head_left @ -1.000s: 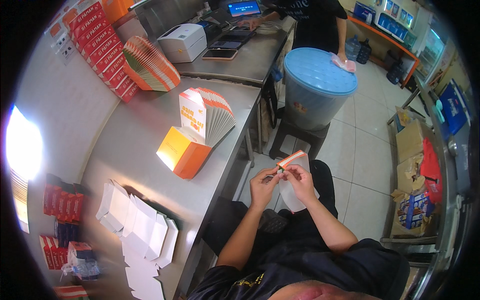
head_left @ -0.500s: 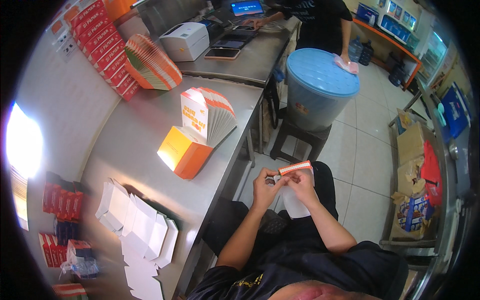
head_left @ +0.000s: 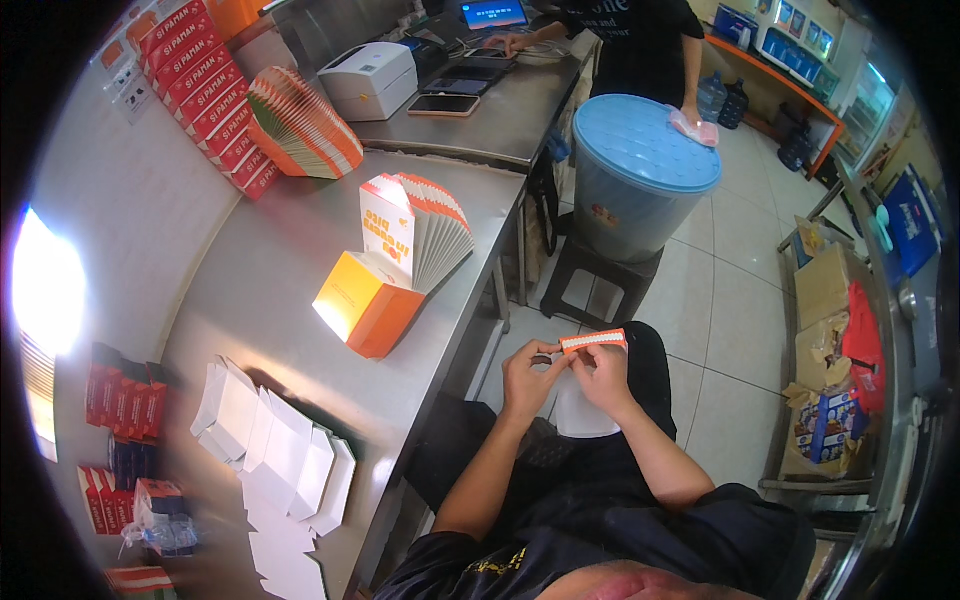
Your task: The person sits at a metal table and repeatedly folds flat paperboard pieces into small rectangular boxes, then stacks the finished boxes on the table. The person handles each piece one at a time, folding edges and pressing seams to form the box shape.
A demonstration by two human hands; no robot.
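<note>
Hands meet over the lap: left hand (head_left: 528, 372) and right hand (head_left: 600, 375) both pinch a flat orange-and-white carton (head_left: 592, 342), fingers closed on it, right of the worktop (head_left: 280, 290).

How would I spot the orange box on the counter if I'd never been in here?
Start at the long steel counter on the person's left. Near its front edge, beside a fan of upright white-and-orange cartons, sits the orange box. It alone is folded up into a solid block; the white cartons nearer the person lie flat.
</note>
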